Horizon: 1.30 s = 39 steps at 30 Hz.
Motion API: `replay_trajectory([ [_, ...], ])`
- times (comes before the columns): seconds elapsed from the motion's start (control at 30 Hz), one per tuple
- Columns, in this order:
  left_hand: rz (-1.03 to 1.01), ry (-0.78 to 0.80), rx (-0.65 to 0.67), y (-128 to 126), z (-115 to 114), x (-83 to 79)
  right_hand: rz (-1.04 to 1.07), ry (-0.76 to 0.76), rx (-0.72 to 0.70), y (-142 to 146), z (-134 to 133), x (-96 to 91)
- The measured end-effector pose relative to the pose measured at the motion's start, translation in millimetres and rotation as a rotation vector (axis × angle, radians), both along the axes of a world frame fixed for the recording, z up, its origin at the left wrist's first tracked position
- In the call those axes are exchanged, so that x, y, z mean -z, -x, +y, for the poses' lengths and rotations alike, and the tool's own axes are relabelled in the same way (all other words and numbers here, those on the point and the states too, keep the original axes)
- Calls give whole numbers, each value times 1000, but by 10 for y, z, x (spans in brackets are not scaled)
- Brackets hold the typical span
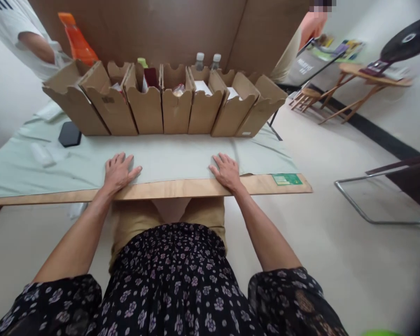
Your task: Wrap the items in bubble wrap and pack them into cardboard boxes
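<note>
My left hand (118, 173) lies flat on the pale green cloth (175, 156) near the table's front edge, fingers spread and nothing held. To its right, my right hand (226, 171) rests the same way, palm down with fingers apart. Beyond both hands stands a row of several open cardboard boxes (177, 114), side by side. An orange bottle (77, 42) pokes up at the leftmost box. White-capped bottles (199, 61) show behind the middle boxes. Packets and white items sit partly hidden inside some boxes.
A black flat object (70, 134) and a clear plastic piece (42, 155) lie on the cloth at left. The wooden table edge (175, 188) runs in front of me. One person's arm (38, 46) is at upper left; another person stands upper right. A metal-framed chair (367, 217) stands right.
</note>
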<state>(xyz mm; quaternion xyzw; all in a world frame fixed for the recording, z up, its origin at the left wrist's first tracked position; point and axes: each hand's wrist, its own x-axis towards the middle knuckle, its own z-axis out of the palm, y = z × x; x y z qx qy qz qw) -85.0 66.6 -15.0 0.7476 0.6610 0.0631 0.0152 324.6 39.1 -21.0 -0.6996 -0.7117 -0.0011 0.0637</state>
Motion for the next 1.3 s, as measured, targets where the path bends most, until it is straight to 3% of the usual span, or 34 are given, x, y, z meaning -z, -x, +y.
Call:
replay_trajectory([
  [0.8, -95, 18, -29, 22, 21, -15, 87, -59, -3, -28, 45, 91],
  [1.3, -13, -22, -8, 25, 32, 103, 14, -44, -9, -19, -28, -22],
])
